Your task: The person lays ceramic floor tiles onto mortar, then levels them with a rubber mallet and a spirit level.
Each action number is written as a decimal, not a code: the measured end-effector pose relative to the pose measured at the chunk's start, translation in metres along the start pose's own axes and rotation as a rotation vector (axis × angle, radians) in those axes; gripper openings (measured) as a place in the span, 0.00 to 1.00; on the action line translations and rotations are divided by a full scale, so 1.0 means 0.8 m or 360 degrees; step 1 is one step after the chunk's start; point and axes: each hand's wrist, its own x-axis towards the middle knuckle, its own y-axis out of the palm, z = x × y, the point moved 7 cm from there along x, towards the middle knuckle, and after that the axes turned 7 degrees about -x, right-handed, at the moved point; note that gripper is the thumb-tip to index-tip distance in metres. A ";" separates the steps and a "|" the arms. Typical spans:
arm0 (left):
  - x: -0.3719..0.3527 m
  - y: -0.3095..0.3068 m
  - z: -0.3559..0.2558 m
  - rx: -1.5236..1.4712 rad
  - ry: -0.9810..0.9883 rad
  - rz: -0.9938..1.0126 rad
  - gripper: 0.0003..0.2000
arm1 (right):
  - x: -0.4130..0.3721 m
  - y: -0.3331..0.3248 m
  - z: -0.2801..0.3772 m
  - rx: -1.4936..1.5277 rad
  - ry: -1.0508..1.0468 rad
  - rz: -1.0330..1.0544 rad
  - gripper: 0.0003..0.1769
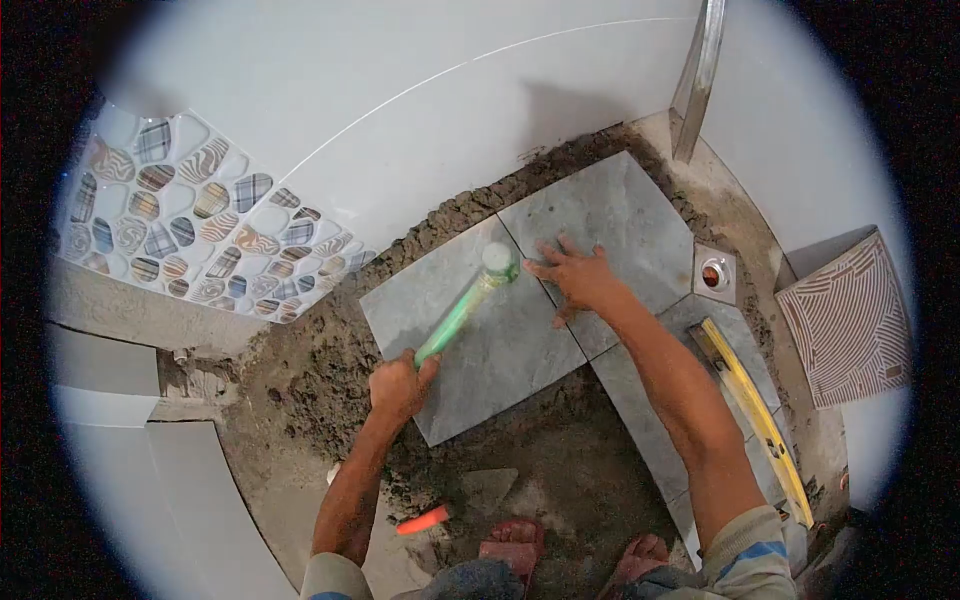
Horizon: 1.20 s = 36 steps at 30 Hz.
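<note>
My left hand (400, 386) is wrapped round the green handle of a mallet (447, 327). The mallet's pale head (499, 262) is over a grey floor tile (450, 350), near its upper right edge. My right hand (578, 277) lies with fingers spread across the joint between that tile and a second grey tile (615, 215). Dark mortar (335, 360) borders the left tile and shows along the wall behind both.
A yellow spirit level (757, 420) lies on the tiles at right, near a square floor drain (714, 274). A ridged tile (850, 320) leans on the right wall, and a metal straightedge (697, 85) stands in the corner. A trowel (490, 487) with an orange handle (422, 519) lies by my feet.
</note>
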 end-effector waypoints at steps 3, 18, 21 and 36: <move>-0.018 0.001 -0.006 -0.0154 -0.0098 0.0013 0.27 | 0.001 0.011 -0.002 -0.0013 0.0022 -0.0053 0.62; -0.093 -0.001 -0.023 -0.0456 0.0110 0.0027 0.18 | -0.045 0.032 0.038 0.0179 -0.0145 -0.0368 0.34; -0.145 -0.006 -0.080 -0.0780 -0.0195 0.0094 0.20 | -0.150 0.059 0.099 0.1352 -0.0510 -0.0482 0.40; -0.315 0.102 -0.348 -0.0883 0.1555 0.0709 0.32 | -0.679 0.057 -0.079 0.1204 0.0927 -0.0931 0.21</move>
